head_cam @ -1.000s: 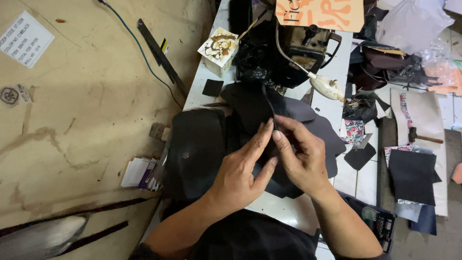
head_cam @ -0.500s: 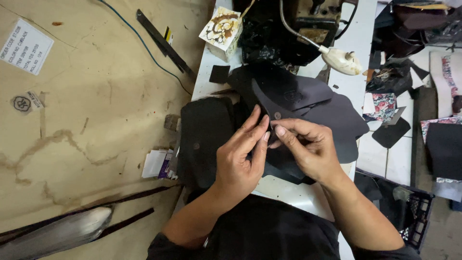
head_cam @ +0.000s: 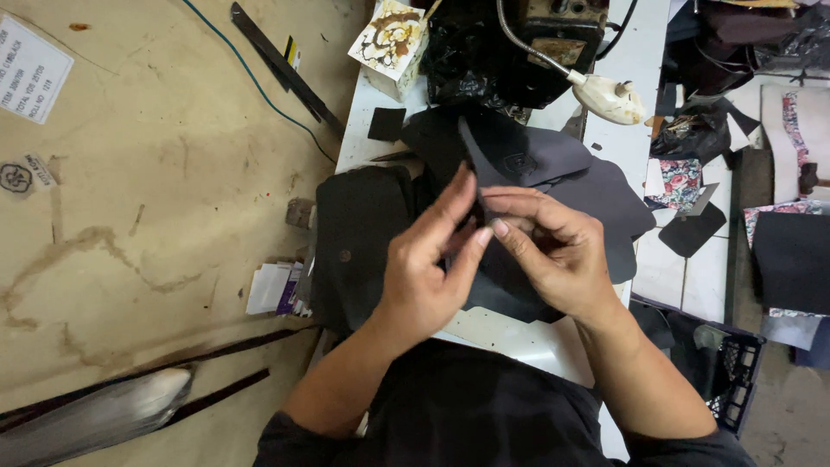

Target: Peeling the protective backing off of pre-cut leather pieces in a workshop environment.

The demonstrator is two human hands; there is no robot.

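Black leather piece (head_cam: 527, 169) lay on the white counter (head_cam: 644, 268); we pinched its edge, left hand (head_cam: 424, 277) and right hand (head_cam: 553, 255) both closed on it, best kept taut and aligned.

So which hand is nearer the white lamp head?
Right. The right hand lies below the lamp head, slightly to its left; the left hand is farther left, beside the right one.

White rectangular label (head_cam: 30, 69) top-left on tan floor, small round-marked sticker (head_cam: 22, 175) below it. White-brown patterned box (head_cam: 391, 43) on table's top-left corner. Small stack of packets (head_cam: 275, 290) beside table's left edge.
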